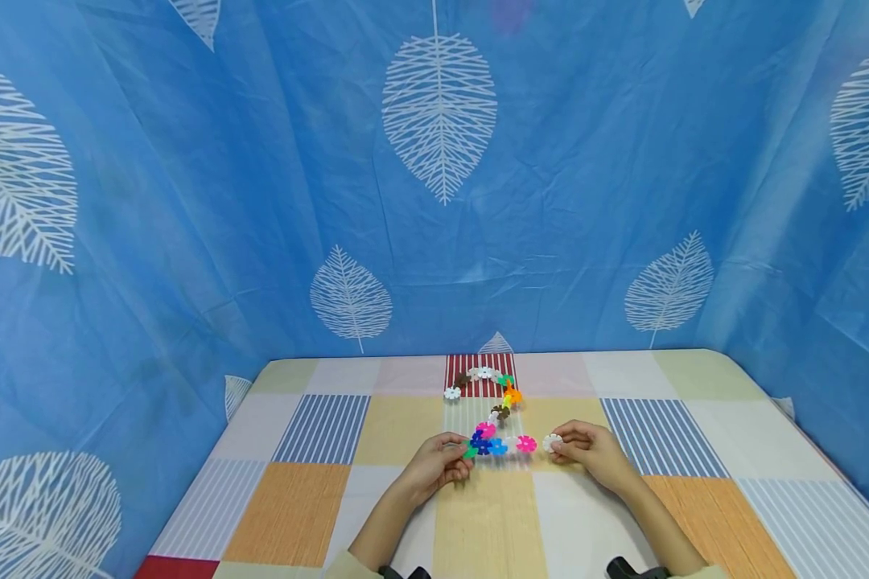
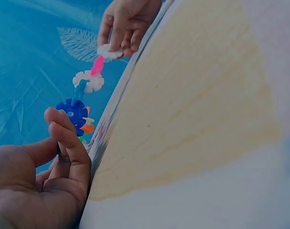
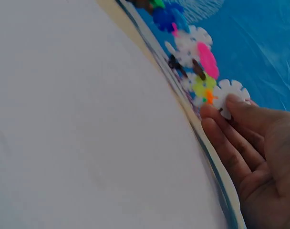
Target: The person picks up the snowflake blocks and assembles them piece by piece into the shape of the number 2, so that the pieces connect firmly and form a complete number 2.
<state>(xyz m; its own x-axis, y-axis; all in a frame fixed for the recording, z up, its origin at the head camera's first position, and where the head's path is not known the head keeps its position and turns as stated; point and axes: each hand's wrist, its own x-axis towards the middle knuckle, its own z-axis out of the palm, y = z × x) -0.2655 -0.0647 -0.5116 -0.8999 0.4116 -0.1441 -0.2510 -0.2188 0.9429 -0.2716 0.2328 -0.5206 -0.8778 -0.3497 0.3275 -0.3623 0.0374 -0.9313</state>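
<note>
A chain of linked plastic snowflake discs curves over the table in an S-like shape, its far end a white disc [image 1: 452, 393]. My left hand [image 1: 434, 464] pinches the near end at a green disc [image 1: 470, 451], beside a dark blue disc [image 2: 71, 114]. From there the chain runs right through a light blue disc [image 1: 497, 446] and a white one to a pink disc [image 1: 526, 444]. My right hand [image 1: 592, 450] pinches a white snowflake disc [image 3: 231, 97] between thumb and fingers. In the head view a small gap separates it from the pink disc.
A patchwork-patterned cloth [image 1: 485, 523] covers the table. Behind it and at both sides hangs a blue curtain [image 1: 550, 201] with white leaf prints. The chain's orange [image 1: 514, 395] and brown [image 1: 463, 379] discs lie farther back.
</note>
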